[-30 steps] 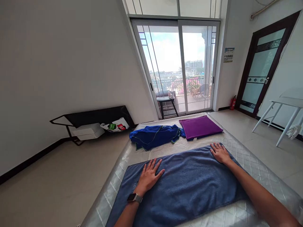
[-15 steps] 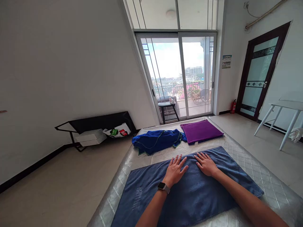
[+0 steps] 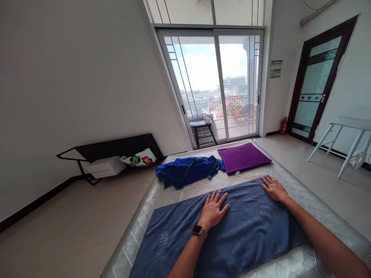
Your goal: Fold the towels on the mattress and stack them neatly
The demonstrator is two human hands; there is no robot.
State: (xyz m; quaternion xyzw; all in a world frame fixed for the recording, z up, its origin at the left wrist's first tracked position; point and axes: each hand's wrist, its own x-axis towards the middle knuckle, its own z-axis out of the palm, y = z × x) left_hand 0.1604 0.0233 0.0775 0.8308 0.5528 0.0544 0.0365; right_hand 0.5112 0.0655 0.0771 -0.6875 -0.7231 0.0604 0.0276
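A blue-grey towel [image 3: 246,224] lies spread over the silvery quilted mattress [image 3: 292,185]. Flat on the towel near its far edge rests my left hand [image 3: 213,209], fingers spread, with a watch [image 3: 199,230] on the wrist. My right hand [image 3: 274,188] lies open on the towel's far right corner, its fingers pointing up and left. Neither hand grips anything. Beyond the towel are a crumpled blue cloth [image 3: 188,171] with green seams and, to its right, a folded purple cloth [image 3: 243,157] with a small white tag.
Left of the mattress, a black rack [image 3: 116,148] holds a white box [image 3: 101,168] and a printed bag [image 3: 140,159]. Behind the mattress stand a dark stool [image 3: 201,124] and sliding glass doors. At right are a white table [image 3: 350,122], a fire extinguisher [image 3: 283,126] and a door.
My right hand has slid to the right, from the towel's upper middle to its far right corner. My left hand stays flat in nearly the same place. The view has shifted slightly.
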